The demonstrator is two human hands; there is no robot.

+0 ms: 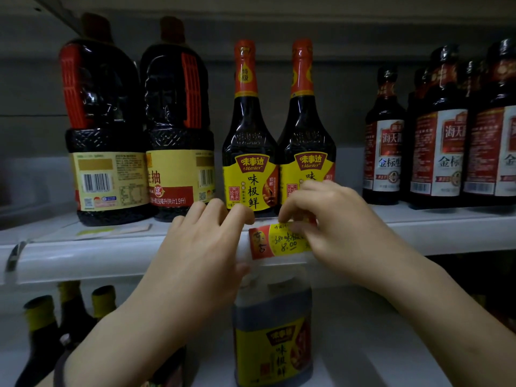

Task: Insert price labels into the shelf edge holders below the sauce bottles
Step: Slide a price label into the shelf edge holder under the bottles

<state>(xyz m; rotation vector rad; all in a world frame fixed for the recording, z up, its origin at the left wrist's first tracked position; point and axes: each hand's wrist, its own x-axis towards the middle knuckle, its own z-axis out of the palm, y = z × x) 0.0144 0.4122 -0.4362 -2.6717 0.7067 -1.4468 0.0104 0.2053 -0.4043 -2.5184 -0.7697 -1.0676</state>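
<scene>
ITEM: price label (pixel 275 241), red/yellow, handwritten "8.00". Loc: sat against the shelf edge holder (pixel 111 261), directly below the two yellow-label sauce bottles (pixel 250 152); lower edge looked tucked behind the holder's bottom lip, top edge not clearly seated – couldn't tell for sure

STEP IN HAND (judged): seating the label in the strip. To do it well: you needed to keep the label square to the strip, get the bottom edge into the lower groove first, bow the card slightly, then press the top edge under the upper lip w/ fingertips, working from one end to the other. Avoid creasing; keep the price facing out & centred under its bottles

L hand (pixel 206 241): palm down, wrist angled up from lower left, fingers curled over the shelf's front edge just left of the label, thumb under the strip. Pinched the strip rather than the label, as far as could be seen; it steadied the holder

R hand (pixel 332 219): came in from lower right, fingers bent down onto the label's upper right part, tips pressing on it; thumb hidden, so a full pinch couldn't be confirmed

OTHER: large dark jugs (pixel 103 129) at left, another label (pixel 114 230) lying flat on the shelf beneath them, not yet inserted
</scene>
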